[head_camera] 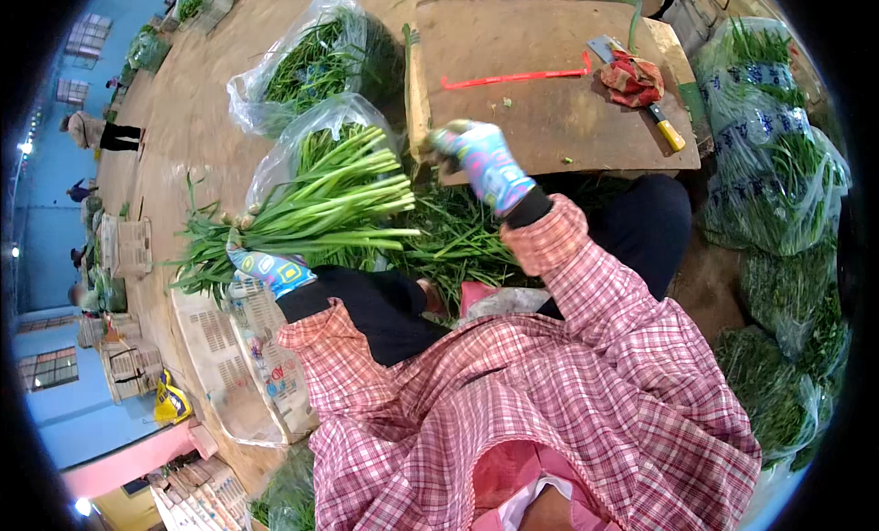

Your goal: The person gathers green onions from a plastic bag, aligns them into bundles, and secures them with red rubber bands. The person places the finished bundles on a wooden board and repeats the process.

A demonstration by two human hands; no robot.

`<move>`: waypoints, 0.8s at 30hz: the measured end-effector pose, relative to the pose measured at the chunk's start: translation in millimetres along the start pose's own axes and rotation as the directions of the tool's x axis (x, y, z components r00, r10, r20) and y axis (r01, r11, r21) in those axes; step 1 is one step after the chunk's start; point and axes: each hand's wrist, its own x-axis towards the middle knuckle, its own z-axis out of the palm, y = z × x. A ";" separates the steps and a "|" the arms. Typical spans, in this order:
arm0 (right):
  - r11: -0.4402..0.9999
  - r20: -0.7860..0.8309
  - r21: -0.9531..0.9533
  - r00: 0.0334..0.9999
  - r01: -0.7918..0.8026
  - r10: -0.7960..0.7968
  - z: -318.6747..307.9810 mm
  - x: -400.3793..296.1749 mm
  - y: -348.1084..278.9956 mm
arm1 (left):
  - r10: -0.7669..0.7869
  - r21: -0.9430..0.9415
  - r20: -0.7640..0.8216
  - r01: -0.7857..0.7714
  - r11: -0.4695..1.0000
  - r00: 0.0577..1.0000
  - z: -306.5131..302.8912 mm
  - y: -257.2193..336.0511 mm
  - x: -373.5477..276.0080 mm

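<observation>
My left hand [264, 260], in a patterned glove, grips a large bunch of long green leafy stalks [329, 208], their pale cut ends pointing right. Near the left edge of the wooden board [508, 133] is my right hand [467, 150], blurred, its fingers curled; whether it holds anything is unclear. On the board lie a red strap [515, 78], a crumpled red cloth [632, 79] and a knife with a yellow and black handle [666, 127]; the cloth covers part of the knife. Loose green leaves [460, 236] lie below the board, between my legs.
Two open plastic bags of greens [312, 71] stand beyond the bunch. A white plastic crate [226, 373] sits at my left. Wrapped bundles of greens [769, 160] are stacked on the right. People [89, 131], crates and more greens are in the hall at far left.
</observation>
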 end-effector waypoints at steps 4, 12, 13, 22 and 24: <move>0.997 0.159 -0.072 0.987 -0.006 0.017 24.1 -19.0 -23.1 | 0.038 0.060 -0.066 -0.034 0.998 0.997 11.5 0.4 -1.9; 0.999 0.154 -0.051 0.988 -0.003 0.011 -9.3 -8.5 12.2 | -0.142 0.017 -0.031 0.143 0.990 0.989 3.1 16.9 0.5; 0.934 0.263 -0.289 0.955 0.210 -0.134 -1.7 -20.0 19.9 | -0.089 0.013 -0.066 0.090 0.996 0.994 17.6 8.3 -6.6; 0.999 -0.033 -0.045 0.999 -0.008 0.007 -9.7 -26.5 7.1 | 0.100 -0.241 0.176 -0.055 0.969 0.979 -6.4 4.0 6.0; 0.972 -0.009 -0.110 0.978 0.207 -0.209 -3.5 -16.8 -13.4 | 0.045 -0.180 0.345 0.019 0.984 0.937 9.4 9.9 -5.5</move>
